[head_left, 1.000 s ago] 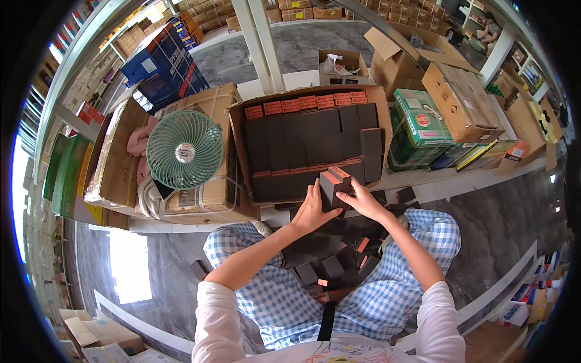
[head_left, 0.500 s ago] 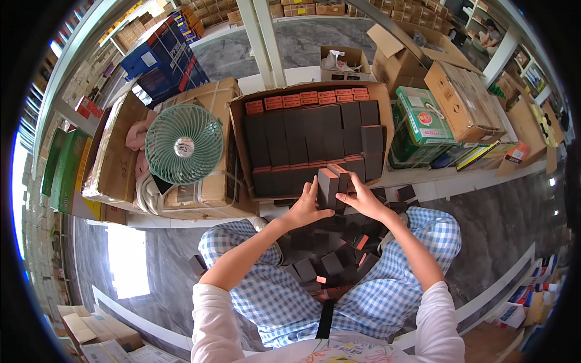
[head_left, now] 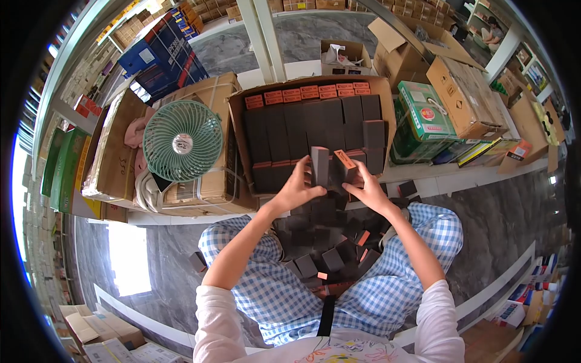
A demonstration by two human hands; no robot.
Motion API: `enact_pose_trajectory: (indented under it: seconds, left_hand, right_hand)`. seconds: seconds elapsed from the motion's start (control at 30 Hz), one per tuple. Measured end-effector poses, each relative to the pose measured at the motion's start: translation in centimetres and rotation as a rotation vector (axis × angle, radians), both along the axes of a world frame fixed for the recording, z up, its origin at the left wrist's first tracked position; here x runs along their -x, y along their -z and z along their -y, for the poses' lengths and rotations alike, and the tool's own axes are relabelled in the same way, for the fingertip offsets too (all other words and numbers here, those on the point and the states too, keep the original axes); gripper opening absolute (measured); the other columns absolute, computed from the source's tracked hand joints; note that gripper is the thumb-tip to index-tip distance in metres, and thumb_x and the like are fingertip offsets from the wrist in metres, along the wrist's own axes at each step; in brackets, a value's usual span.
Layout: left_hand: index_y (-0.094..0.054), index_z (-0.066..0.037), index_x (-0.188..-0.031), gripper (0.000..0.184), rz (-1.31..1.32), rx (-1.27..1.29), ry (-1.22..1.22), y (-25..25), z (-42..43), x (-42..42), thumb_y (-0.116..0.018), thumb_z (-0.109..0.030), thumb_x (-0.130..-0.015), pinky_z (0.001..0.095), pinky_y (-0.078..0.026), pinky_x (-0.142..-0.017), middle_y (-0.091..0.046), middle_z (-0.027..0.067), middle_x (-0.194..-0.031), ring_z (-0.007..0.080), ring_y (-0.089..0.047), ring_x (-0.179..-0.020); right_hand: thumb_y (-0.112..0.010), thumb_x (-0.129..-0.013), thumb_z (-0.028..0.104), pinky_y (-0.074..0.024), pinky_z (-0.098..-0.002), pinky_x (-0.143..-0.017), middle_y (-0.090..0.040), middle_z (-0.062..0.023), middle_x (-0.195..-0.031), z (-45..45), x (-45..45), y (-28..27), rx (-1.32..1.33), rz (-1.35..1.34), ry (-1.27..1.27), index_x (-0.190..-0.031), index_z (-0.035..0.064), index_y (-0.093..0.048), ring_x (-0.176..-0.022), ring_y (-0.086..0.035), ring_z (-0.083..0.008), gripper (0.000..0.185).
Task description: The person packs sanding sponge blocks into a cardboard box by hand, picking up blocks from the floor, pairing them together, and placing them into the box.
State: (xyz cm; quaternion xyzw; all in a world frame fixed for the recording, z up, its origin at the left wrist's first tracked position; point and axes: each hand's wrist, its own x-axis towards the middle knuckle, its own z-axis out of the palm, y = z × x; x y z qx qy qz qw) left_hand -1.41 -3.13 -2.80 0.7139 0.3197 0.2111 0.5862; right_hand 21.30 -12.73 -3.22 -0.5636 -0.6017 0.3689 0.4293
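My left hand (head_left: 298, 186) is closed around a narrow black box (head_left: 319, 167), held upright at the near edge of the large carton. A second black box with an orange end (head_left: 345, 160) is in my right hand (head_left: 367, 186), tilted, with a gap between the two. The open carton (head_left: 237, 145) behind them holds rows of black boxes (head_left: 296, 130), with a row of orange ends along its far side. More black boxes (head_left: 332, 259) lie loose on the floor between my legs, some showing orange ends.
A green fan (head_left: 183, 143) stands on a carton (head_left: 212, 192) at the left. Right of the large carton are a green box (head_left: 426, 112) and a brown carton (head_left: 463, 100). A metal post (head_left: 261, 42) rises behind. Another person (head_left: 492, 33) sits far off at the upper right.
The two boxes, held side by side before, are now apart. My left hand has moved slightly left and up with one; my right hand has moved right and tilted the other.
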Motion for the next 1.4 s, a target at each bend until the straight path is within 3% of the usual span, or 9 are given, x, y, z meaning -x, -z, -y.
enact_pose_trajectory:
  seconds: [0.03, 0.27, 0.33, 0.47, 0.73, 0.97, 1.13, 1.23, 1.4]
  left_hand:
    - [-0.022, 0.002, -0.142, 0.087, 0.015, -0.131, -0.043, -0.2, -0.5, 0.1, -0.077, -0.023, -0.079, 0.0340, -0.051, -0.085, -0.047, 0.0184, -0.127, 0.0230, -0.057, -0.103]
    - [-0.022, 0.016, -0.130, 0.097, -0.351, 0.028, -0.192, 0.4, -2.0, 1.4, -0.076, -0.043, -0.075, 0.0356, -0.048, -0.091, -0.049, 0.0276, -0.119, 0.0330, -0.054, -0.112]
    - [-0.030, 0.010, -0.125, 0.084, -0.306, -0.253, -0.224, 1.8, -2.3, 1.5, -0.075, -0.043, -0.078, 0.0300, -0.049, -0.082, -0.052, 0.0193, -0.114, 0.0230, -0.059, -0.099]
    - [-0.031, 0.012, -0.124, 0.083, -0.261, -0.030, -0.178, 1.0, -2.2, 1.3, -0.074, -0.043, -0.078, 0.0310, -0.050, -0.081, -0.050, 0.0205, -0.117, 0.0222, -0.059, -0.097]
    - [-0.043, -0.003, -0.129, 0.062, -0.237, 0.197, -0.022, -1.6, -1.8, 0.7, -0.067, -0.040, -0.085, 0.0308, -0.051, -0.074, -0.048, 0.0119, -0.121, 0.0188, -0.059, -0.096]
    - [-0.048, -0.002, -0.127, 0.059, -0.196, 0.011, -0.044, -0.6, -1.3, 0.5, -0.065, -0.041, -0.086, 0.0301, -0.050, -0.073, -0.042, 0.0113, -0.118, 0.0173, -0.060, -0.086]
    - [-0.049, -0.002, -0.123, 0.052, -0.152, -0.338, 0.072, -1.6, -1.1, 0.4, -0.073, -0.019, -0.080, 0.0264, -0.048, -0.069, -0.053, 0.0066, -0.096, 0.0123, -0.057, -0.078]
    - [-0.050, -0.002, -0.117, 0.047, 0.045, -0.216, 0.019, -2.6, -0.4, 0.0, -0.074, -0.006, -0.076, 0.0242, -0.047, -0.066, -0.056, 0.0044, -0.088, 0.0106, -0.056, -0.075]
    - [-0.049, -0.002, -0.115, 0.045, 0.069, -0.291, -0.027, -2.5, -0.4, -0.4, -0.072, -0.001, -0.076, 0.0255, -0.050, -0.072, -0.059, 0.0071, -0.095, 0.0113, -0.059, -0.080]
  right_hand:
    - [-0.064, -0.088, 0.006, -0.0506, -0.0345, -0.072, -0.062, -0.0169, -0.105, 0.1, -0.1, -0.3, 0.003, -0.015, 0.023, -0.138, 0.0079, -0.032, -0.085, -0.064, -0.0193, 0.060]
    - [-0.060, -0.084, 0.002, -0.0473, -0.0430, -0.090, -0.058, -0.0240, -0.119, 0.4, -0.7, -1.7, 0.024, 0.198, -0.033, -0.138, 0.0120, -0.032, -0.108, -0.059, -0.0388, 0.062]
    - [-0.059, -0.083, 0.001, -0.0468, -0.0433, -0.091, -0.058, -0.0239, -0.120, 0.4, -0.5, -2.0, 0.041, 0.214, -0.058, -0.138, 0.0121, -0.032, -0.110, -0.058, -0.0392, 0.061]
    - [-0.059, -0.081, -0.002, -0.0461, -0.0425, -0.094, -0.057, -0.0205, -0.122, 0.8, 0.0, -2.9, 0.060, 0.219, -0.089, -0.134, 0.0111, -0.039, -0.114, -0.056, -0.0384, 0.058]
    - [-0.056, -0.079, -0.006, -0.0453, -0.0401, -0.098, -0.056, -0.0139, -0.124, 0.7, -0.1, -2.3, -0.103, 0.273, -0.142, -0.126, 0.0085, -0.050, -0.117, -0.054, -0.0343, 0.050]
    - [-0.055, -0.077, -0.009, -0.0451, -0.0397, -0.098, -0.057, -0.0136, -0.121, 0.6, -0.3, -2.3, -0.138, 0.249, -0.115, -0.121, 0.0065, -0.052, -0.116, -0.055, -0.0341, 0.047]
    - [-0.055, -0.076, -0.009, -0.0451, -0.0385, -0.097, -0.058, -0.0131, -0.117, 0.3, -0.4, -2.9, -0.182, 0.228, -0.073, -0.118, 0.0057, -0.055, -0.113, -0.057, -0.0324, 0.044]
    - [-0.055, -0.075, -0.009, -0.0450, -0.0378, -0.097, -0.059, -0.0129, -0.115, 0.2, -0.7, -3.0, -0.193, 0.201, -0.052, -0.116, 0.0051, -0.056, -0.112, -0.057, -0.0314, 0.044]
    - [-0.057, -0.075, -0.008, -0.0448, -0.0368, -0.098, -0.058, -0.0128, -0.116, 0.2, -0.8, -2.8, -0.141, 0.113, 0.003, -0.120, 0.0042, -0.053, -0.112, -0.057, -0.0301, 0.047]
